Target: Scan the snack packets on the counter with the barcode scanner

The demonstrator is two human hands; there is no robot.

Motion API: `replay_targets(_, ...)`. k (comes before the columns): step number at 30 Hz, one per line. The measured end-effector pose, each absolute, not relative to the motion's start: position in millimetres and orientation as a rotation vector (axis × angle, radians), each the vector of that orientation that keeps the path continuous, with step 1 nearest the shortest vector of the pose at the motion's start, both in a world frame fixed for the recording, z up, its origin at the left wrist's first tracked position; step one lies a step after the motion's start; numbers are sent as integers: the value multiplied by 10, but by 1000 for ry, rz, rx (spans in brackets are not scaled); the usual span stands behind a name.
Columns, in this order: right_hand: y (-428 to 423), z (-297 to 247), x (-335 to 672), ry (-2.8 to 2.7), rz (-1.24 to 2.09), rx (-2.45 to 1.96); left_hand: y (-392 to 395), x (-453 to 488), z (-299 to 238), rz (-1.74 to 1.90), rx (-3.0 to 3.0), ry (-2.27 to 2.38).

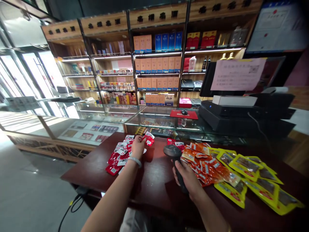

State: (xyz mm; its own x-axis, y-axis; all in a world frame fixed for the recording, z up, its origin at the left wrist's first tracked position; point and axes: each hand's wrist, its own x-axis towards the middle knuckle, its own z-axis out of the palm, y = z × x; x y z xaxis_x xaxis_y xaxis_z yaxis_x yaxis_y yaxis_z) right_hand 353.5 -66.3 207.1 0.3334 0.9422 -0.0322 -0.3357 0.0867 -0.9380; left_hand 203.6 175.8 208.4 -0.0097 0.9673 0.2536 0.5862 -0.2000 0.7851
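Observation:
My right hand [187, 177] is wrapped around the handle of a black barcode scanner [172, 150], its head tilted up over the table. My left hand [138, 145], with a pale bangle at the wrist, pinches a small red-and-white snack packet [149, 138] just above the tabletop. Under and beside that hand lies a pile of similar red packets [118, 158]. Behind the scanner are a few more red packets [179, 144]. Orange snack packets [207, 167] are heaped right of my right hand, and yellow-edged packets [246, 166] lie farther right.
A dark red wooden table [94, 164] carries the packets. Beyond it stand glass display counters [108, 113] with a mouse [184, 112] on a red mat. A monitor with a pink paper sheet [238, 74] is at right. Boxed goods fill the back shelves [156, 64]. Black cables [70, 206] hang at left.

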Motion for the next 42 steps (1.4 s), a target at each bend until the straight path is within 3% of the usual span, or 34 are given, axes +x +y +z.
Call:
replay_targets(7, -704, 2074, 3684, -685, 1087, -1071, 1905, 1684, 2220, 1039, 1867, 2012)
replay_targets(12, -731, 2096, 3750, -696, 1109, -1047, 1768, 1942, 2161, 1084, 2002, 1980)
replay_targets(19, -801, 2058, 3902, -615, 1111, -1063, 2030, 2085, 2193, 878, 2130, 1961)
replay_targets(22, -824, 2043, 3946, -585, 1115, -1079, 2193, 2062, 2256, 685, 2276, 1902)
replay_targets(28, -798, 2002, 3976, -584, 1123, -1097, 2503, 2084, 2354, -85, 2617, 1655)
replay_targets(32, -761, 1991, 3988, -590, 1128, -1121, 2707, 2043, 2417, -247, 2618, 1559)
replay_targets(38, -712, 1984, 3951, -609, 1126, -1136, 2784, 1943, 2355, -241, 2673, 1589)
replay_targets(42, -667, 1981, 3886, -590, 1156, -1158, 2778, 1897, 2291, 40, 2643, 1616)
